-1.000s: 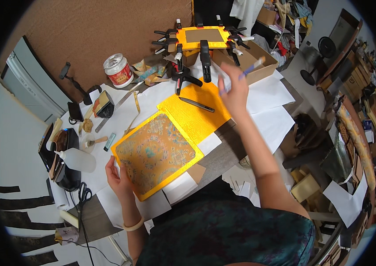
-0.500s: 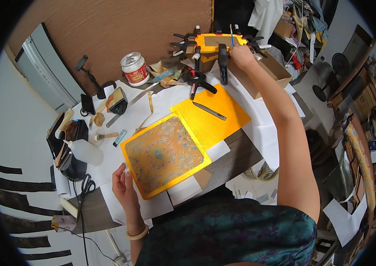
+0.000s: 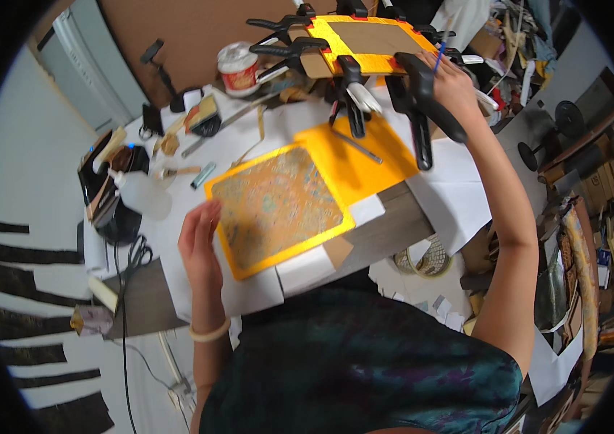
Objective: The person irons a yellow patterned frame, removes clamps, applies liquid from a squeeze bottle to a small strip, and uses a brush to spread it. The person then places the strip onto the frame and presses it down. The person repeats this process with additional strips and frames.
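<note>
A marbled orange-and-teal panel with a yellow border [image 3: 278, 206] lies on white paper on the table. My left hand [image 3: 200, 246] rests flat at its left edge, fingers apart, holding nothing. Beyond the panel a plain yellow sheet [image 3: 365, 163] carries a thin metal tool [image 3: 359, 147]. At the far end, several black clamps [image 3: 354, 90] grip a brown board edged in yellow [image 3: 368, 40]. My right hand [image 3: 453, 85] reaches to that board's right corner, fingers closed on a thin blue stick [image 3: 438, 54].
A tin can with a red label [image 3: 238, 66] stands at the back left. A white squeeze bottle [image 3: 137, 189], black scissors [image 3: 137, 253] and small tools crowd the left side. A wicker basket [image 3: 422, 257] sits under the table edge; clutter fills the right.
My right hand has gone from above the yellow sheet out to the clamped board's right corner. My left hand stays at the panel's left edge.
</note>
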`<state>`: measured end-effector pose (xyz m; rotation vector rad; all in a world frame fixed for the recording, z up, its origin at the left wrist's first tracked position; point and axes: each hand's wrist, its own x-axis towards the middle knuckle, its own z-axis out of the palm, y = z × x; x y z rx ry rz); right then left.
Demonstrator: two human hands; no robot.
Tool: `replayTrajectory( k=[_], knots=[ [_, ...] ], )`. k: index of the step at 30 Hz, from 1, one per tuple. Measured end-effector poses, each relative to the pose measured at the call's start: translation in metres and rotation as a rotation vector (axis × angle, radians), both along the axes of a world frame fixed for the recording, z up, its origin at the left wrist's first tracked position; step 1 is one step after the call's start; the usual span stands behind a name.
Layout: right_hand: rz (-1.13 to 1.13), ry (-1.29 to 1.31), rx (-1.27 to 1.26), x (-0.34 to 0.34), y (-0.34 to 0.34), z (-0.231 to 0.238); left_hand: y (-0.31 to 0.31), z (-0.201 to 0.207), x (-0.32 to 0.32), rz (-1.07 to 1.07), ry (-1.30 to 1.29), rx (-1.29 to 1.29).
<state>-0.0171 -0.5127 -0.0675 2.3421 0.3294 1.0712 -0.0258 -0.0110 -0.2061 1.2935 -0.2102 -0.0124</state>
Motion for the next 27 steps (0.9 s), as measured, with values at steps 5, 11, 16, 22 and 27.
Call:
replayTrajectory(
  k=[5,11,16,22,27],
  knots=[
    [0.244,0.216,0.230,-0.056,0.072,-0.040,-0.021,0.019,-0.020,-0.556,0.232,-0.354],
    [0.330,0.326,0.211,-0.080,0.140,-0.080,-0.024,0.007,-0.034,-0.634,0.307,-0.606],
    [0.447,0.457,0.516,-0.074,0.147,-0.068,-0.036,0.048,-0.018,-0.436,0.203,-0.509],
    [0.319,0.448,0.711,-0.066,0.136,-0.049,-0.044,0.091,0.005,-0.559,0.123,-0.472],
    [0.370,0.438,0.501,-0.077,0.131,-0.045,-0.063,0.084,0.000,-0.709,0.390,-0.778]
  ],
)
